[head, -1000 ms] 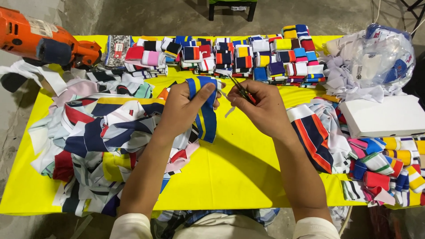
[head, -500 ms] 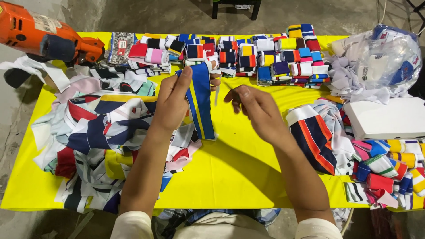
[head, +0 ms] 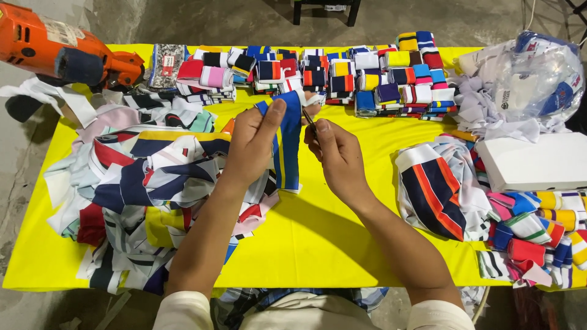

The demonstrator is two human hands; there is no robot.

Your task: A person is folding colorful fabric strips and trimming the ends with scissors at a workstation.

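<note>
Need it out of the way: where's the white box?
In the head view, the white box lies at the table's right edge, below the plastic bag, beside the striped fabric pile.

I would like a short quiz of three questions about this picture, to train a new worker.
1. True or false: the left hand holds up a blue strip with yellow stripes.
2. What lies at the far left corner of the yellow table? A) an orange power tool B) a white box C) a clear plastic bag
3. Fill in: the small dark tool is pinched in the ____ hand.

Key
1. True.
2. A: the orange power tool is there; the white box and the clear plastic bag are on the right side.
3. Right: the right hand has it between its fingers.
</note>
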